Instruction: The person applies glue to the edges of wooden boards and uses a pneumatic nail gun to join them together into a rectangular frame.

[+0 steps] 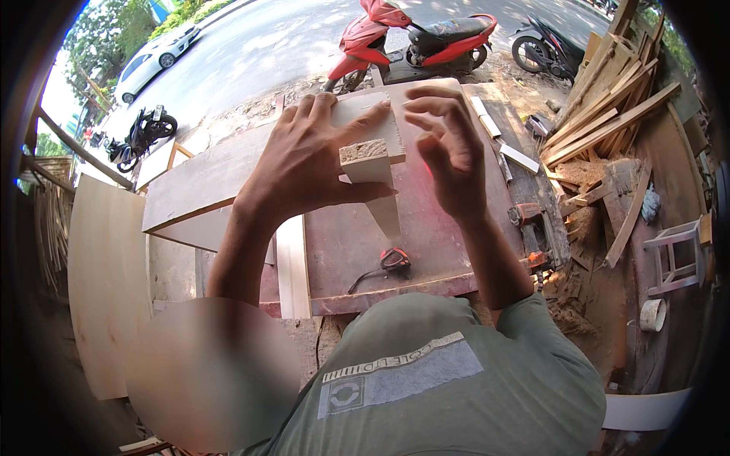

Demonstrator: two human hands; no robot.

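Spanning the far left part of the table [433,235]: one long pale panel [205,178], raised above the dark red top, its right end near the middle of the far edge

Left hand [304,156], one: over the right end of the panel, fingers spread on its upper face, thumb stretched out below and apart from them; one wood block [363,152], rough end showing, in the gap between thumb and forefinger; cannot tell whether the grip is clamped on it

Tapered pale piece [385,219], one: below the wood block, pointing toward the near edge of the table, partly behind the thumb

Right hand [456,156], one: just right of the panel's right end, above the table, blurred; fingers loosely bent, fingertips and thumb apart, nothing seen between them

Tape measure [394,260], orange and black, one: near the middle of the near edge, a dark strap trailing left

Narrow board [293,262], pale, one: reaching the near edge, left of the tape measure

Power tool [526,215], orange and black, one: along the right edge, toward the near right corner

White strips [521,158], several: along the right edge, toward the far right corner

Scrap wood [612,121], one pile: beyond the right edge

Red scooter [437,49], one: beyond the far edge
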